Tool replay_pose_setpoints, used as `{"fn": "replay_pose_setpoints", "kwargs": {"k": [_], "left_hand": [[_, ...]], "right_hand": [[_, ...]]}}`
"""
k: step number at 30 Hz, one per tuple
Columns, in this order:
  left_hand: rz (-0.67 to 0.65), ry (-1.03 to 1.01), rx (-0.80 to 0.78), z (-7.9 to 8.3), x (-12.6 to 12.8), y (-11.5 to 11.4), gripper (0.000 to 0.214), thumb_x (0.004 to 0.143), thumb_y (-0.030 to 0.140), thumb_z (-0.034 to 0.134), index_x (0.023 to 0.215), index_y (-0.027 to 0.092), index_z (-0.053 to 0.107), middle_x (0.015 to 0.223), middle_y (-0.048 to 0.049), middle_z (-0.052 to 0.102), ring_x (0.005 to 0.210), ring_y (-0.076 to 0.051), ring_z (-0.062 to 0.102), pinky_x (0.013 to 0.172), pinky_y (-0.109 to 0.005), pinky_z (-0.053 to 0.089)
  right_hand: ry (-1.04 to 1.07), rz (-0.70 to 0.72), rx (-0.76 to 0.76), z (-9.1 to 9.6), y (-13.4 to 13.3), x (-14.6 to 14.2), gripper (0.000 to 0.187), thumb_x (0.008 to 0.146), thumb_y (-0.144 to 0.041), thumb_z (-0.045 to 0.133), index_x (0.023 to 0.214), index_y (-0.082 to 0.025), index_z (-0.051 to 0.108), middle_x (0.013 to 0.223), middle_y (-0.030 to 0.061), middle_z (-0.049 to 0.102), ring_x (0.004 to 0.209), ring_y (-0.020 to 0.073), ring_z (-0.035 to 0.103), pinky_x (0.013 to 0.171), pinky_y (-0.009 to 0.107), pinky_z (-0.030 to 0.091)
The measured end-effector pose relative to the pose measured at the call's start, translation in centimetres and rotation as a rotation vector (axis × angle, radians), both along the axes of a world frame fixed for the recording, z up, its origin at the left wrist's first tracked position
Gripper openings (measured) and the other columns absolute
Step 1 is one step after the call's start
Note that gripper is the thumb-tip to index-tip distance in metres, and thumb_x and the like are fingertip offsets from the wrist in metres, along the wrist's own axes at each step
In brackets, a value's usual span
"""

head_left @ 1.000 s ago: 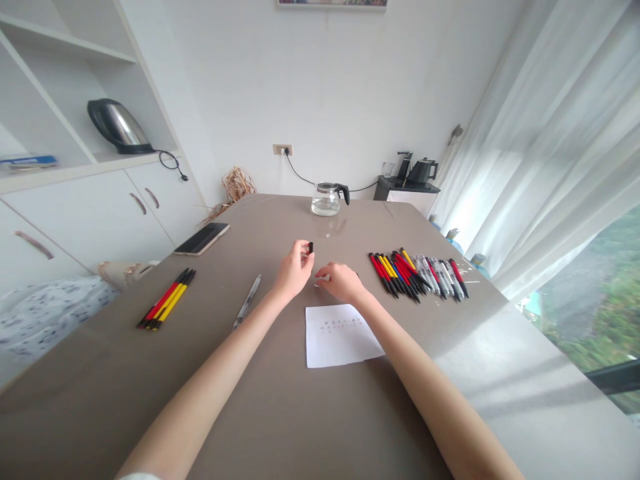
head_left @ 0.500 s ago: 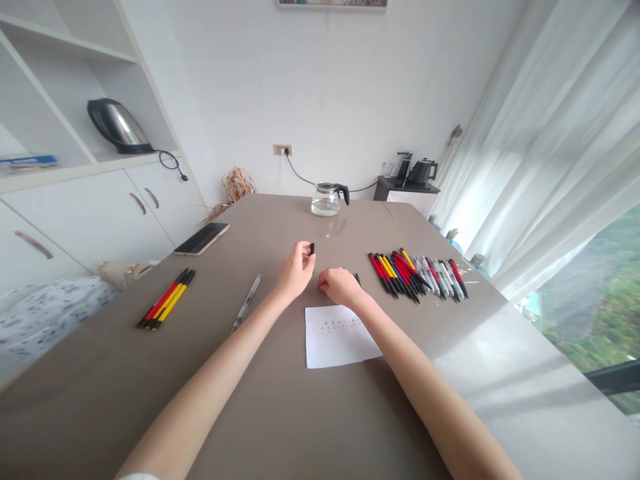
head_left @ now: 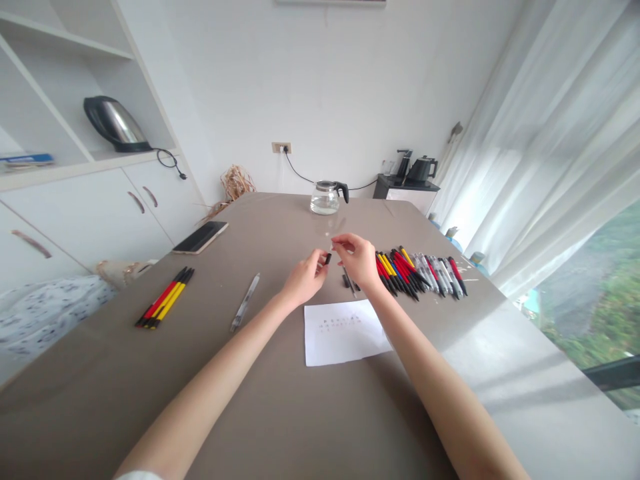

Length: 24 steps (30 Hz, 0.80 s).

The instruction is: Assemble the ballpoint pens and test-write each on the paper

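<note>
My left hand (head_left: 306,279) is closed around a short black pen part (head_left: 328,258), whose end sticks up past the fingertips; I cannot tell how much more of it is hidden. Just to its right, my right hand (head_left: 361,261) pinches a small whitish piece (head_left: 332,247), too small to name. Under the right hand lie a small black piece (head_left: 345,281) and a thin pen part (head_left: 351,285), partly covered by the fingers. Nearer to me is a sheet of white paper (head_left: 340,343) with handwriting on it. A clear pen (head_left: 245,303) lies left of my left forearm.
Several red and yellow pens (head_left: 165,298) lie at the left. At the right is a row of many pens (head_left: 407,273). A phone (head_left: 201,238) rests near the left edge, and a glass pot (head_left: 325,199) stands at the far end of the table (head_left: 260,413).
My right hand has risen from the table and turned, now pinching the whitish piece beside the left. My left hand has shifted right and slightly toward me with its black part.
</note>
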<state>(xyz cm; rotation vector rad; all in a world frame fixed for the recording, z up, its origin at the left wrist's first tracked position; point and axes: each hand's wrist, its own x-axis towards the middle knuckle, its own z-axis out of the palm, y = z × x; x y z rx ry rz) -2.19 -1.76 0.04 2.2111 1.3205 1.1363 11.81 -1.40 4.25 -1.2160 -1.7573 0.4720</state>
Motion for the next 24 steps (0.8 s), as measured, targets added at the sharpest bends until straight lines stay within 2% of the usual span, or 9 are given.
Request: {"fn": "replay_pose_setpoints", "kwargs": {"k": [6,14,19,24], "left_hand": [[0.010,-0.016,-0.005,0.1,0.1,0.0,0.022,0.079,0.025,0.042,0.100,0.021,0.042,0.085,-0.0043,0.058,0.070,-0.015,0.058,0.064,-0.029,0.047],[0.011,-0.011,-0.008,0.1,0.1,0.1,0.023,0.079,0.025,0.042,0.101,0.021,0.041,0.084,-0.0035,0.059,0.068,-0.014,0.058,0.063,-0.028,0.047],[0.010,-0.002,0.000,0.2,0.1,0.0,0.022,0.079,0.025,0.042,0.100,0.021,0.042,0.084,-0.0034,0.059,0.069,-0.014,0.058,0.064,-0.028,0.047],[0.022,-0.011,0.005,0.1,0.0,0.1,0.023,0.079,0.025,0.043,0.102,0.020,0.041,0.086,-0.0047,0.059,0.073,-0.015,0.058,0.066,-0.029,0.047]], "right_hand": [[-0.179,-0.003,0.161,-0.2,-0.2,-0.2,0.023,0.078,-0.016,0.037,0.087,-0.017,0.059,0.088,0.0027,0.061,0.081,0.0113,0.055,0.075,0.021,0.040],[-0.234,0.033,0.281,-0.3,0.2,0.4,0.022,0.076,-0.011,0.040,0.083,-0.018,0.060,0.083,0.0030,0.060,0.076,0.0124,0.055,0.070,0.022,0.039],[-0.270,0.066,0.253,-0.3,0.2,0.6,0.020,0.075,-0.014,0.043,0.083,-0.020,0.060,0.082,0.0013,0.062,0.075,0.0127,0.055,0.069,0.022,0.040],[-0.267,-0.010,0.212,0.4,0.3,1.3,0.022,0.079,-0.021,0.040,0.091,-0.021,0.059,0.087,0.0007,0.062,0.076,0.0118,0.056,0.070,0.022,0.040]]}}
